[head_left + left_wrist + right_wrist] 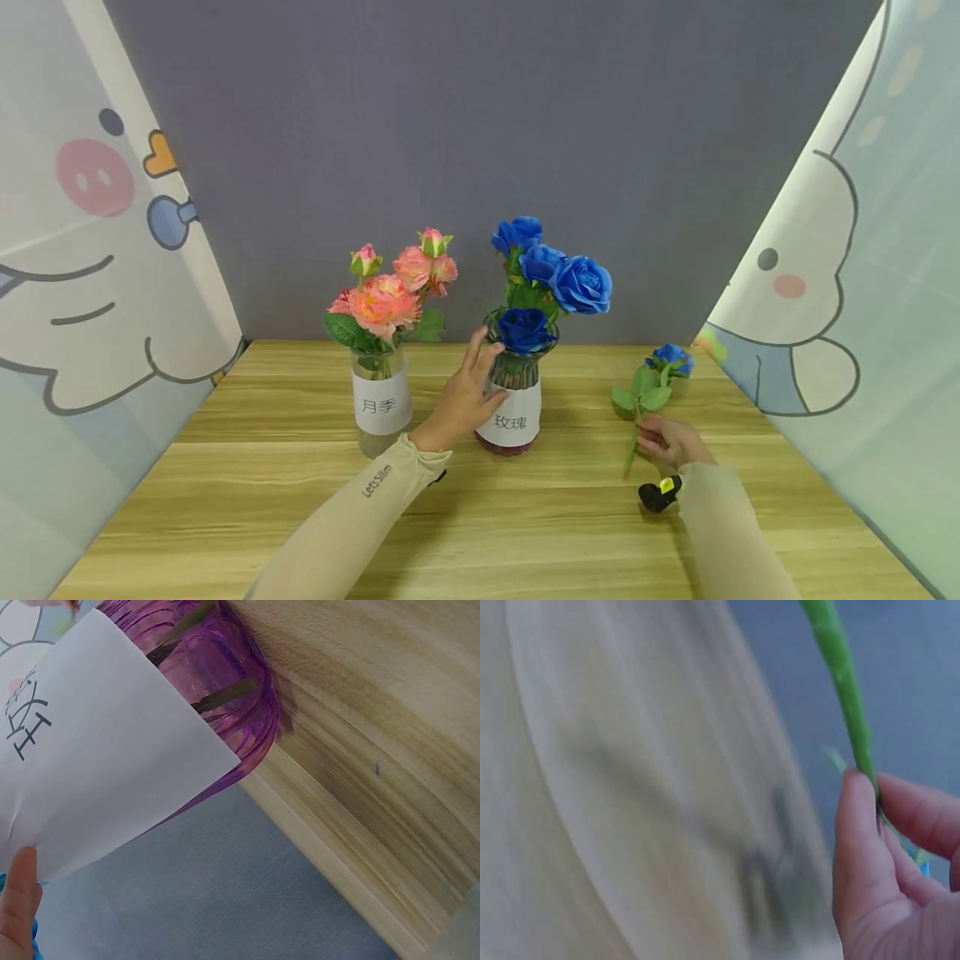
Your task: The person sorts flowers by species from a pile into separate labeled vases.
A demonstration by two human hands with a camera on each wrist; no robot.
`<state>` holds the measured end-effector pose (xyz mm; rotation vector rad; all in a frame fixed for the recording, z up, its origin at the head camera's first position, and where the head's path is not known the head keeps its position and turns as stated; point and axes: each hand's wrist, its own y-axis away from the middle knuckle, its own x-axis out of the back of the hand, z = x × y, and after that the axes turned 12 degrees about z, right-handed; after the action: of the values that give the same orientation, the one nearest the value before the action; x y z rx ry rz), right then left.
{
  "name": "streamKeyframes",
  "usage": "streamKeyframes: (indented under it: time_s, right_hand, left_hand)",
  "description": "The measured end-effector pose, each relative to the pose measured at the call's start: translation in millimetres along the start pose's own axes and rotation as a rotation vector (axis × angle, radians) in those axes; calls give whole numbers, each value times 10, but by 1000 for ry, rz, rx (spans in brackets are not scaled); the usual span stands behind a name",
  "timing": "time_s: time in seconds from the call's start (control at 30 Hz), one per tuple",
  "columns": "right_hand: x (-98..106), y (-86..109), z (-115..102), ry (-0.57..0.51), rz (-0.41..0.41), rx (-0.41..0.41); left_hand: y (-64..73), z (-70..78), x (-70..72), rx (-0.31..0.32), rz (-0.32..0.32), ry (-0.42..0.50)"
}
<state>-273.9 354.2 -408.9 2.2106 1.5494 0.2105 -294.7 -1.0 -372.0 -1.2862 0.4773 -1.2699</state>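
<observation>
A glass vase with a purple base and a white paper label holds several blue roses. Against its left side rests my left hand, fingers spread and fairly straight near the rim, thumb by the label. To the right, above the table, my right hand pinches a single blue rose by its green stem between thumb and fingers. The rose tilts, with its bloom pointing away and leaves below it.
Left of the blue roses stands another labelled glass vase with pink flowers. Both are on a wood-grain table. A grey panel rises behind, and cartoon-printed panels flank the sides.
</observation>
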Motion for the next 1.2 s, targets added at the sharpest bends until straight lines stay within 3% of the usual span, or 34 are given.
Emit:
streamKeyframes:
  time_s: [0.2, 0.37, 0.47, 0.53, 0.7, 1.07, 1.2]
  right_hand:
    - [-167, 253, 13, -111, 3, 57]
    - [-270, 440, 11, -454, 138, 5]
    - [-350, 502, 26, -678, 256, 8]
    - [-415, 527, 29, -758, 328, 33]
    - [-586, 600, 13, -740, 411, 128]
    - [-1081, 949, -36, -662, 252, 330]
    - [-1222, 1018, -72, -665, 242, 391]
  left_hand:
    - [2, -11, 5, -2, -7, 0]
    - [-1, 2, -1, -2, -4, 4]
    - [0, 7, 1, 1, -7, 5]
    - [2, 9, 2, 2, -7, 8]
    - [3, 5, 3, -4, 1, 5]
    - [-3, 17, 8, 2, -7, 12]
    - [2, 1, 3, -5, -3, 7]
